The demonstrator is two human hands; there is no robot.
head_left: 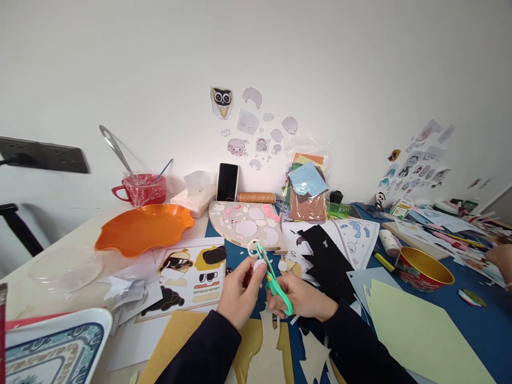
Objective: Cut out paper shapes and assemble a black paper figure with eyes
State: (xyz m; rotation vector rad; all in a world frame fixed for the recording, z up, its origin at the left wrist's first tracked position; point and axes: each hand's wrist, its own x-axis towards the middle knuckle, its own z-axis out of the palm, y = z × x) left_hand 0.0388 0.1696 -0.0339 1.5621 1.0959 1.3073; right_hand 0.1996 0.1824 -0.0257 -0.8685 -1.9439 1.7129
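Note:
My left hand [240,293] pinches a small whitish cut piece [260,264] between thumb and fingertips; I cannot tell if it is paper or felt. Through the handles of a pair of green scissors [285,302] go the fingers of my right hand [304,296]. The scissors' blades point up and away, right beside the small piece. Just beyond them is a fan-shaped board [224,216] with pale and pink cutouts on it. Below my hands lie beige cut sheets [270,341] with ragged edges.
To the left are an orange dish [146,230], a red mug [146,189], printed sheets [208,261] and a patterned tray [56,346]. Black felt-like scrap [326,261], pale green sheets [420,325] and a red-gold bowl [426,269] lie right. Another person's hand [500,258] shows at the right edge.

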